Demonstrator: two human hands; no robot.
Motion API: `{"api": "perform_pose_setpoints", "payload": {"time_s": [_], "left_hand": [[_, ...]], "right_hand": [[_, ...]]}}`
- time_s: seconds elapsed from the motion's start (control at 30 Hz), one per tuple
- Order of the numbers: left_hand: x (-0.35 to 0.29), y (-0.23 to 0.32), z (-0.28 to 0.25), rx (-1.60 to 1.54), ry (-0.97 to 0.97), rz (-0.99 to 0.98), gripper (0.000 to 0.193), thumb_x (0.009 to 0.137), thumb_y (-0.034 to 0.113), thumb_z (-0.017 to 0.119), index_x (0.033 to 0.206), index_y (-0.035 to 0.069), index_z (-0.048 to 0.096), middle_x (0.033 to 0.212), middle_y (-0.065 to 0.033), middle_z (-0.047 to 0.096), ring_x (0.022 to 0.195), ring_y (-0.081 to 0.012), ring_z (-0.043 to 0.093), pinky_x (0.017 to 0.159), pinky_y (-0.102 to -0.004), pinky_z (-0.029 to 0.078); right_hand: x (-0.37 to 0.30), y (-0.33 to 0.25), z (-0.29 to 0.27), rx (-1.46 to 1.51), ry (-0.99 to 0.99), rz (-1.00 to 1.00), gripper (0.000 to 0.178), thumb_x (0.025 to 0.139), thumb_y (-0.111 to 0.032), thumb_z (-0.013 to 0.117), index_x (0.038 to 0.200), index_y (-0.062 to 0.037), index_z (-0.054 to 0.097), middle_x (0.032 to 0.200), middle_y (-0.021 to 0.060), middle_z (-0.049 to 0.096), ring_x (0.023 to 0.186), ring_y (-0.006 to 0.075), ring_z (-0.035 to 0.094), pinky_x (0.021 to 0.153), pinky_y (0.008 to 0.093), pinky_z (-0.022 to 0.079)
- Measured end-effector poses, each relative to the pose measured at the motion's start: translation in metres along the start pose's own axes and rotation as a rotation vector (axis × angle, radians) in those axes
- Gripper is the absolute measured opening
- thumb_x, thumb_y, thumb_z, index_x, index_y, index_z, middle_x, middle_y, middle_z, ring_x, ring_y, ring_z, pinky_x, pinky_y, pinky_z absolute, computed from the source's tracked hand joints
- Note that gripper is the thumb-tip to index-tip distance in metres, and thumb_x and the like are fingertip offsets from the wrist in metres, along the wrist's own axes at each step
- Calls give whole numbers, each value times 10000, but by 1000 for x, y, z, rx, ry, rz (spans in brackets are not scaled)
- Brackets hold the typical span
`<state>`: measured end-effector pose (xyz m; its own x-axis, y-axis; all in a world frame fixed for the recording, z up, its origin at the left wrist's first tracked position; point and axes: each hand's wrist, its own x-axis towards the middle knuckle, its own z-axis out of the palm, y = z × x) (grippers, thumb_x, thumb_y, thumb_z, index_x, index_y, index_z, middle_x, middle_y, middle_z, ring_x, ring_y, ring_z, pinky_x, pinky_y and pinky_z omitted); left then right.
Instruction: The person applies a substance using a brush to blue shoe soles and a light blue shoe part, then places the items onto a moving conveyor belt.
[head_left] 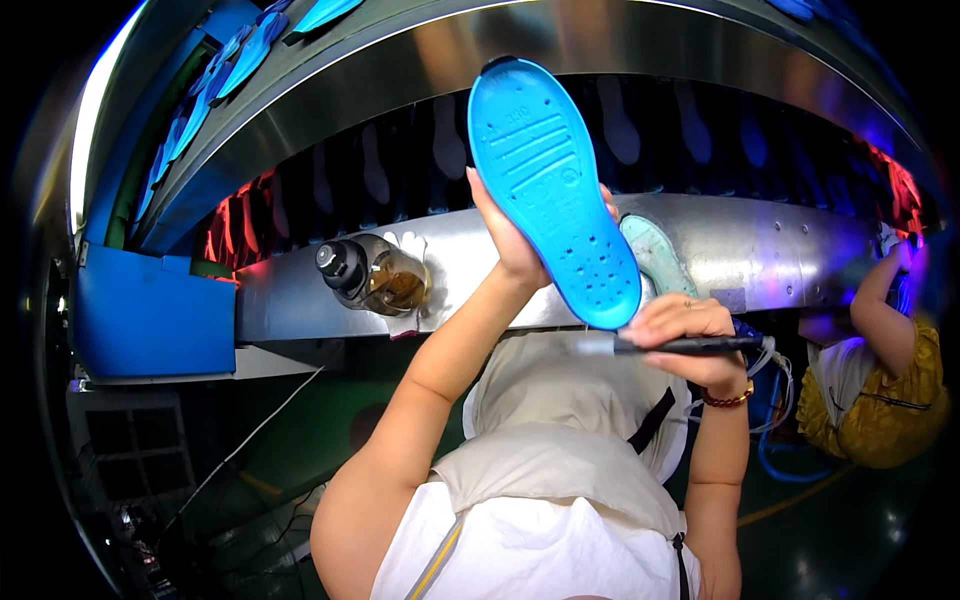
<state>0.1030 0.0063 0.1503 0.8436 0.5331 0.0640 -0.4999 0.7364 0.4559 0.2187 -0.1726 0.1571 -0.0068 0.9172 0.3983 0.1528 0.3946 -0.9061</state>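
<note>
A bright blue shoe sole [555,180] with raised bars and small holes stands tilted in front of me. My left hand [515,240] is closed round its left edge at the middle. At the sole's lower end my right hand [690,335] grips a slim tool with a black handle [705,346]. The tool's pale tip, pointing left, is blurred, so its kind is unclear. Fingers of the right hand are against or very close to the sole's lower edge. A pale green sole [657,255] lies on the metal ledge, partly behind the blue one.
On the metal ledge [460,255] stands a clear bottle [395,282] with a black lid. Dark sole shapes line the recess behind, with red glow at both ends. Blue soles [250,50] rest on the upper left belt. A person in a yellow garment [890,410] works at right.
</note>
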Motion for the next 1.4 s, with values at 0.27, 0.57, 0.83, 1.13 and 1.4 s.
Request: {"api": "perform_pose_setpoints", "payload": {"time_s": [0.27,0.57,0.83,1.13,1.4], "left_hand": [[3,8,0,88,-76,-6,1048,634,825,40,1102,-19,449,900,-210,572,816,-316,581,713,-426,488],[-25,-30,12,-92,-161,-113,847,775,692,211,1312,37,255,1191,-190,462,1018,-324,520,892,-430,413],[-14,1,-20,142,-139,-515,462,851,326,460,1202,28,429,1102,-148,533,959,-228,556,832,-345,452],[-15,16,-1,578,7,-920,555,776,409,528,1148,-1,493,1065,-174,542,908,-251,548,792,-330,442],[-21,27,-2,710,-14,-959,681,756,494,511,1232,17,413,1165,-197,472,984,-269,516,831,-327,427]], "right_hand": [[-6,11,-2,60,111,55,200,674,54,620,870,17,633,905,154,618,902,208,567,809,305,439],[2,12,28,845,649,263,143,762,28,566,901,45,593,944,165,604,780,171,598,635,235,494],[-2,-18,-8,196,94,305,224,685,52,639,907,26,622,924,136,631,615,77,562,493,175,445],[6,-31,-25,63,-110,351,193,673,27,664,863,5,641,902,140,636,866,227,617,768,298,490],[11,-24,-37,-57,-198,126,189,674,27,660,860,21,628,902,141,635,884,231,612,786,301,481]]}}
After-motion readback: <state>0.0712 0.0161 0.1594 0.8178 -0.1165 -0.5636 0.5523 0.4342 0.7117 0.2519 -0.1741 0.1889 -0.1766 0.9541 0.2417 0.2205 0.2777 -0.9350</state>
